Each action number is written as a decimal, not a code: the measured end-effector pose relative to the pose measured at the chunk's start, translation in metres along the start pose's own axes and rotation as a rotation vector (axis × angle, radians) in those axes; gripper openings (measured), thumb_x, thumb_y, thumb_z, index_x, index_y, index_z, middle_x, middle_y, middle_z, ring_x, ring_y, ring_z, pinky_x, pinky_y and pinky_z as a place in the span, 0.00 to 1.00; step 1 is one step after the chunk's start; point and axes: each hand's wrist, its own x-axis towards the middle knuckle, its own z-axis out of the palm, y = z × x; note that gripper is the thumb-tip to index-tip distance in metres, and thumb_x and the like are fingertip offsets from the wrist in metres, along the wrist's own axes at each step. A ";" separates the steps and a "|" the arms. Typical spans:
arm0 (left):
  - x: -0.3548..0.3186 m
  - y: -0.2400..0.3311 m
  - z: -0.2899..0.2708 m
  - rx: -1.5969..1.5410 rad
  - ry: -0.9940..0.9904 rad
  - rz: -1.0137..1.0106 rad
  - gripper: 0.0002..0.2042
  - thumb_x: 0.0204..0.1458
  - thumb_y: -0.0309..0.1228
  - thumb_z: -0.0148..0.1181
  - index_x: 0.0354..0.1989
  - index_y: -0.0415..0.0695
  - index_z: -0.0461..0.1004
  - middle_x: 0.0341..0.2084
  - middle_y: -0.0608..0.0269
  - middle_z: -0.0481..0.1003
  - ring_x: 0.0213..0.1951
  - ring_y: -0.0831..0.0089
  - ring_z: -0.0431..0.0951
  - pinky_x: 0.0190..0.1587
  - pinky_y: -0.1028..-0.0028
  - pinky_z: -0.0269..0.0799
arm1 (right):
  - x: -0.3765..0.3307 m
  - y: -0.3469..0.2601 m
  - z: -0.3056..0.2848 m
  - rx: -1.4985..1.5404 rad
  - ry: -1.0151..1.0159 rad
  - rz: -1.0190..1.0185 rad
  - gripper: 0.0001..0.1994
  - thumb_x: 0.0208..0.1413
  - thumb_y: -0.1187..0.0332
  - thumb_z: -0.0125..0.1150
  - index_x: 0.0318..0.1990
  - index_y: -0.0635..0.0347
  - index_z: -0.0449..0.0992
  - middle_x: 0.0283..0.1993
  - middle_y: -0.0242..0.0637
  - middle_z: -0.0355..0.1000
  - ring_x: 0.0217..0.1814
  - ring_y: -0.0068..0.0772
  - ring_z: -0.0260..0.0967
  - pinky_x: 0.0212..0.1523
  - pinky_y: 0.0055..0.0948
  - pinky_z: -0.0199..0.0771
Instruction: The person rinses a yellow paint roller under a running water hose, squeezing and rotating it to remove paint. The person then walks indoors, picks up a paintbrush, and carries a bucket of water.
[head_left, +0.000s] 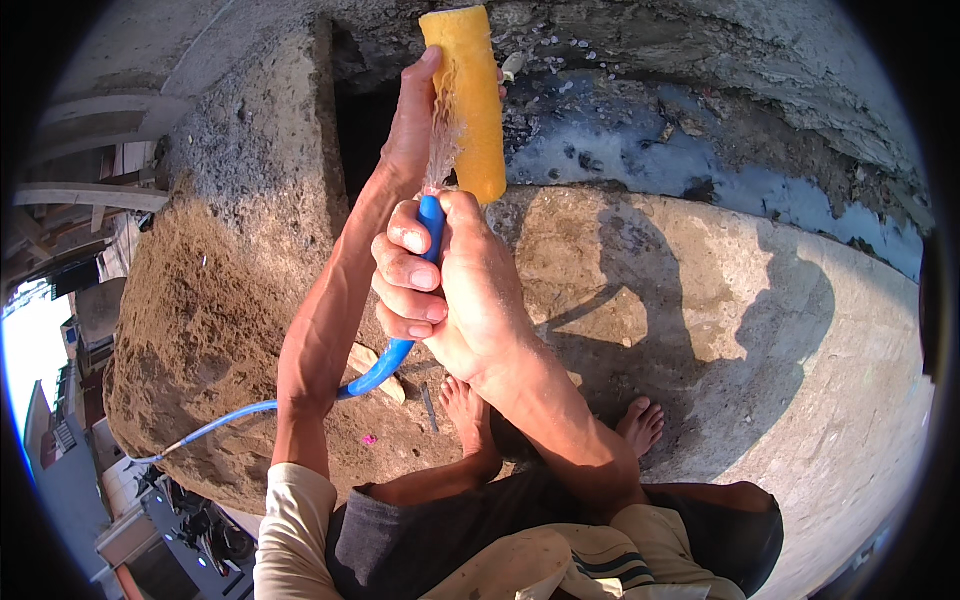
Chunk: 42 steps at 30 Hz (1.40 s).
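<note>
My left hand (408, 125) is stretched far out in front, closed round the back of a yellow paint roller sleeve (482, 110). The sleeve stands nearly upright, and most of the fingers behind it are hidden. Below it, my right hand (455, 270) wraps its fingers round a blue hose (376, 374). Water (444, 135) sprays up from the hose's end against the sleeve's left side and runs along it. From my grip the hose curves down and passes by my left forearm.
A brown sand heap (190, 350) lies at the left, next to a rough concrete block (260, 130). Beyond the ledge (730, 225) runs a ditch with whitish water (600, 155). My bare feet are on the ground, near a flat wooden piece (378, 375). Parked motorbikes show at lower left.
</note>
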 end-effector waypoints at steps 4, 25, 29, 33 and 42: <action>-0.003 0.005 0.011 -0.009 0.023 0.048 0.34 0.64 0.63 0.42 0.57 0.42 0.73 0.43 0.56 0.80 0.43 0.69 0.81 0.46 0.66 0.79 | 0.001 0.000 0.001 0.002 -0.007 -0.027 0.22 0.73 0.50 0.35 0.27 0.49 0.61 0.18 0.22 0.52 0.12 0.18 0.43 0.14 0.23 0.49; 0.002 -0.002 -0.013 0.123 0.143 0.112 0.26 0.63 0.54 0.57 0.56 0.43 0.68 0.42 0.62 0.74 0.43 0.70 0.78 0.48 0.64 0.77 | 0.022 0.018 -0.082 0.114 0.210 -0.035 0.20 0.74 0.54 0.33 0.28 0.47 0.61 0.18 0.19 0.52 0.13 0.17 0.42 0.17 0.23 0.47; 0.003 -0.002 -0.012 0.055 0.140 0.139 0.30 0.63 0.59 0.52 0.57 0.42 0.68 0.42 0.59 0.76 0.46 0.66 0.79 0.50 0.62 0.77 | 0.022 0.014 -0.079 0.116 0.172 -0.047 0.21 0.75 0.53 0.31 0.28 0.47 0.61 0.18 0.19 0.52 0.13 0.17 0.42 0.17 0.22 0.47; 0.005 -0.001 -0.012 -0.039 0.090 0.127 0.34 0.62 0.63 0.46 0.57 0.41 0.68 0.42 0.57 0.78 0.47 0.65 0.80 0.50 0.60 0.77 | 0.021 0.013 -0.074 0.085 0.162 -0.007 0.21 0.75 0.52 0.32 0.28 0.47 0.61 0.18 0.19 0.52 0.13 0.17 0.41 0.16 0.23 0.47; 0.003 -0.005 -0.006 0.024 0.210 0.133 0.36 0.66 0.66 0.42 0.54 0.40 0.71 0.42 0.54 0.79 0.41 0.65 0.82 0.46 0.64 0.80 | 0.015 0.000 -0.046 0.043 0.075 -0.042 0.22 0.75 0.51 0.33 0.28 0.48 0.61 0.18 0.20 0.52 0.12 0.17 0.42 0.15 0.23 0.48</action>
